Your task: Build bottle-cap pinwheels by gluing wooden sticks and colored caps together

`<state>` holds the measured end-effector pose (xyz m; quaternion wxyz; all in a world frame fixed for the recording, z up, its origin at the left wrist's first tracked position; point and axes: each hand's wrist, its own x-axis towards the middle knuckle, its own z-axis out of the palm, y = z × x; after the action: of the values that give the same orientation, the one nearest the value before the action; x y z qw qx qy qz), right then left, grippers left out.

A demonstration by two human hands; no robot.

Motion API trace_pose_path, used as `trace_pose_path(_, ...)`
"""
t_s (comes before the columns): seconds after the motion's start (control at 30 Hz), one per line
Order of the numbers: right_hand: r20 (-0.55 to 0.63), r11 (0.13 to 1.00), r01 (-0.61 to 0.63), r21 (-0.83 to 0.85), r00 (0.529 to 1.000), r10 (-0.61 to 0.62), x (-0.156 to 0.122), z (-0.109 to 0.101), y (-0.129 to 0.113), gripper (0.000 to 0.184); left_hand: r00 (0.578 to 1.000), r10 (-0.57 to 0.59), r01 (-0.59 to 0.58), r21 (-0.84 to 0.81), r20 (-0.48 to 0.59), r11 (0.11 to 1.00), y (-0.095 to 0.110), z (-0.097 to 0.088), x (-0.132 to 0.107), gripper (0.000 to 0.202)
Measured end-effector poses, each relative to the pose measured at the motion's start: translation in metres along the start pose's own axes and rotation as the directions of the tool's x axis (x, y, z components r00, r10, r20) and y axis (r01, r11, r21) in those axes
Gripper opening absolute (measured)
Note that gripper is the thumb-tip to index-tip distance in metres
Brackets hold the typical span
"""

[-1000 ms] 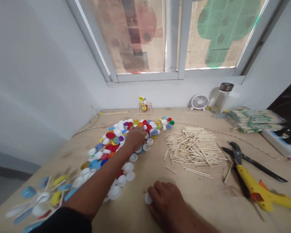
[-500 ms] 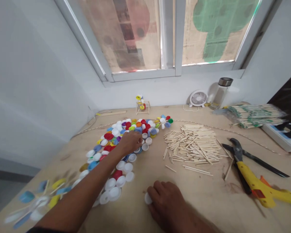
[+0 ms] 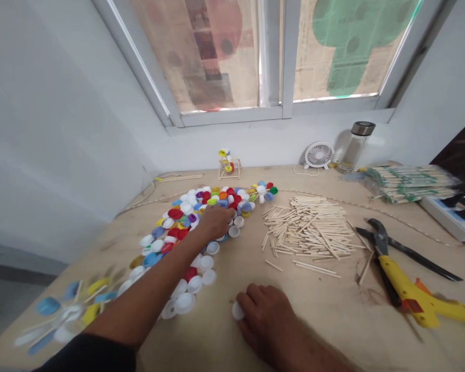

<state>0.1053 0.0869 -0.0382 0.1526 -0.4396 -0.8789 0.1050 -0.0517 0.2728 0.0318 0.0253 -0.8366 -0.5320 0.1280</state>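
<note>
My left hand (image 3: 216, 222) reaches far forward onto a heap of coloured bottle caps (image 3: 178, 227) spread over the wooden table (image 3: 333, 310). Its fingers are curled down among the caps, and what they grip is hidden. Close to me, my right hand (image 3: 265, 315) rests on the table with its fingers closed on a white bottle cap (image 3: 237, 311). A pile of thin wooden sticks (image 3: 310, 230) lies to the right of the caps.
A yellow glue gun (image 3: 414, 294) and black pliers (image 3: 395, 248) lie at the right. At the back stand a small white fan (image 3: 318, 155), a glass bottle (image 3: 355, 144), a small stick-and-cap model (image 3: 228, 165) and bundled sticks (image 3: 406, 183). Cap-and-stick pieces (image 3: 62, 315) sit at the left edge.
My left hand drew back slightly toward me over the caps, then settled among them again. My right hand has stayed in place on the white cap.
</note>
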Motion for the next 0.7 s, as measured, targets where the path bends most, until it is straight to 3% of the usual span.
trace_pose_path(0.2,-0.002,1.0,0.0,0.003,1.0,0.0,0.0,-0.004,-0.001,0.017,0.981,-0.095,0.072,-0.135,-0.171,0.988,-0.002,-0.018,-0.021,0.032)
trace_pose_path(0.37,0.002,1.0,-0.015,0.027,1.0,0.015,-0.002,-0.009,-0.002,0.017,0.928,-0.224,0.122,-0.326,-0.297,0.937,0.009,-0.024,-0.082,0.031)
trace_pose_path(0.47,0.008,0.996,-0.051,0.077,0.999,0.051,-0.004,-0.014,-0.002,0.019,0.903,-0.277,0.12,-0.427,-0.328,0.896,0.023,-0.004,-0.132,0.029)
trace_pose_path(0.57,0.022,0.981,-0.142,0.131,0.99,0.14,0.001,-0.026,-0.002,0.016,0.865,-0.384,0.092,-0.65,-0.323,0.754,0.033,0.027,-0.176,0.028)
trace_pose_path(0.67,0.026,0.978,-0.19,0.091,0.982,0.188,0.021,-0.045,0.0,0.018,0.823,-0.491,0.138,-0.736,-0.287,0.662,0.036,0.055,-0.209,0.029)
trace_pose_path(0.7,0.024,0.979,-0.196,0.049,0.98,0.195,0.032,-0.051,0.001,0.02,0.832,-0.481,0.13,-0.748,-0.275,0.651,0.036,0.062,-0.216,0.031)
